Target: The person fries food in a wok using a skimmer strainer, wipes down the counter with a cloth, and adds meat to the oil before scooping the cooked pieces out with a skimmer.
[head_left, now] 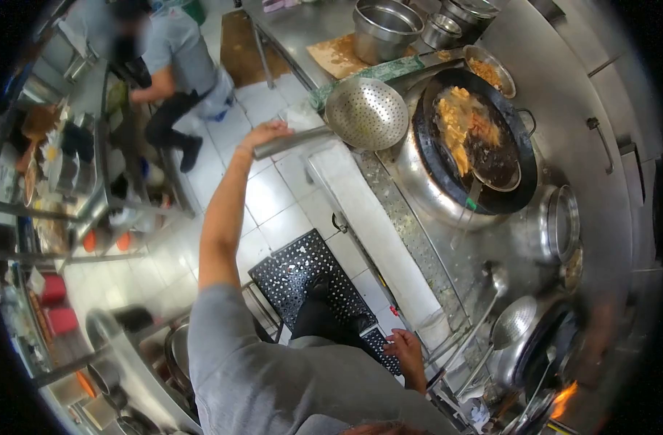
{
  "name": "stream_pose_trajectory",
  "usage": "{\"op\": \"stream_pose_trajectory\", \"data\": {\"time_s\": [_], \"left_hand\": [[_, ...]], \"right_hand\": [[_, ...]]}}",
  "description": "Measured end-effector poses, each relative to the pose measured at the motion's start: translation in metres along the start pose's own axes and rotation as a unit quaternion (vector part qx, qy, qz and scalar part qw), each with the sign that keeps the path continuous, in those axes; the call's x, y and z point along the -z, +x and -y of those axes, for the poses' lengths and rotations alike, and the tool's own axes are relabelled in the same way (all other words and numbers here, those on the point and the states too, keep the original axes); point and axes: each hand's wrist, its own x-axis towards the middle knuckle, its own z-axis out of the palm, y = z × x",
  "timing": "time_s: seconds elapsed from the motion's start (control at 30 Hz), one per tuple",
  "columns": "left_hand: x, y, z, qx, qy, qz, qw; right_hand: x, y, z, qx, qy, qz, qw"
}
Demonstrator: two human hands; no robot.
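My left hand (265, 133) is stretched out at the end of the hollow handle of a large perforated metal strainer (366, 112), its fingers closed at the handle and partly hidden. The strainer's round bowl is over the counter edge, beside a black wok (427, 130). Golden pieces of food (453, 127) fry in dark oil there. Inside the wok rests a round skimmer (500, 172), its handle leaning over the near rim. Lower down, my right hand (406, 351) is by the counter's front edge, fingers loosely bent and apart, holding nothing.
Metal pots (388, 32) stand at the counter's far end. Ladles and another perforated skimmer (514, 322) lie near a second wok with a flame (563, 399). A co-worker (179, 65) stands at the left shelves. A black perforated mat (313, 279) covers the floor underfoot.
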Motion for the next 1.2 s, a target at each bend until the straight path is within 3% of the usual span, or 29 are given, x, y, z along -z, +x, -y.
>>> {"op": "stream_pose_trajectory", "data": {"time_s": [0.03, 0.1, 0.17, 0.23, 0.37, 0.43, 0.47, 0.53, 0.67, 0.73, 0.77, 0.83, 0.87, 0.93, 0.97, 1.0, 1.03, 1.1, 1.13, 1.2], "left_hand": [[0.002, 0.007, 0.0, -0.002, 0.0, 0.001, 1.0], [0.009, 0.02, 0.0, -0.053, -0.221, -0.052, 0.972], [0.015, 0.027, -0.027, -0.085, -0.194, -0.05, 0.976], [0.021, 0.036, -0.046, -0.093, 0.012, -0.057, 0.994], [0.014, 0.077, -0.022, -0.066, 0.075, -0.073, 0.992], [0.006, 0.073, -0.023, -0.138, 0.348, -0.102, 0.921], [0.001, 0.072, -0.024, -0.136, 0.347, -0.102, 0.922], [-0.006, 0.068, -0.026, -0.2, 0.421, -0.134, 0.875], [-0.01, 0.056, -0.017, -0.228, 0.422, -0.137, 0.867], [-0.013, 0.046, 0.013, -0.275, 0.17, -0.114, 0.939], [-0.021, 0.038, 0.022, -0.276, 0.173, -0.112, 0.939], [-0.039, 0.007, 0.042, -0.189, -0.03, -0.135, 0.972], [-0.051, -0.015, 0.042, -0.186, -0.026, -0.132, 0.973], [-0.085, -0.057, 0.023, -0.168, -0.188, -0.138, 0.958], [-0.103, -0.061, 0.023, -0.059, -0.125, -0.142, 0.98], [-0.137, -0.056, 0.03, -0.167, -0.349, -0.207, 0.898], [-0.148, -0.067, 0.023, -0.093, -0.402, -0.137, 0.901], [-0.174, -0.098, -0.007, -0.012, -0.352, -0.153, 0.923], [-0.187, -0.105, -0.014, -0.009, -0.348, -0.145, 0.926], [-0.204, -0.112, -0.026, -0.011, -0.197, -0.208, 0.958]], "right_hand": [[-0.002, 0.001, 0.0, -0.002, -0.005, -0.009, 1.0], [-0.001, 0.001, 0.0, -0.005, -0.003, -0.005, 1.0], [-0.002, 0.003, 0.001, -0.004, -0.005, -0.001, 1.0], [-0.003, 0.006, 0.002, -0.004, -0.007, 0.001, 1.0], [-0.007, 0.005, 0.008, 0.012, -0.023, -0.017, 1.0], [-0.014, -0.001, 0.012, 0.009, -0.051, -0.018, 0.999], [-0.019, -0.004, 0.017, 0.013, -0.055, -0.007, 0.998], [-0.032, -0.002, 0.029, 0.011, -0.075, 0.012, 0.997], [-0.039, 0.013, 0.031, 0.028, -0.093, 0.065, 0.993], [-0.039, 0.013, 0.037, 0.034, -0.081, 0.053, 0.995], [-0.04, 0.013, 0.04, 0.039, -0.069, 0.043, 0.996], [-0.037, 0.018, 0.036, 0.027, -0.055, 0.038, 0.997], [-0.035, 0.021, 0.034, 0.016, -0.045, 0.031, 0.998], [-0.039, 0.027, 0.034, 0.012, -0.055, 0.042, 0.998], [-0.041, 0.031, 0.035, 0.015, -0.068, 0.052, 0.996], [-0.04, 0.033, 0.033, 0.035, -0.063, 0.063, 0.995], [-0.041, 0.034, 0.032, 0.028, -0.055, 0.057, 0.996], [-0.045, 0.039, 0.035, 0.05, -0.036, 0.072, 0.995], [-0.045, 0.037, 0.035, 0.046, -0.028, 0.068, 0.996], [-0.044, 0.036, 0.036, 0.057, -0.026, 0.081, 0.995]]}}
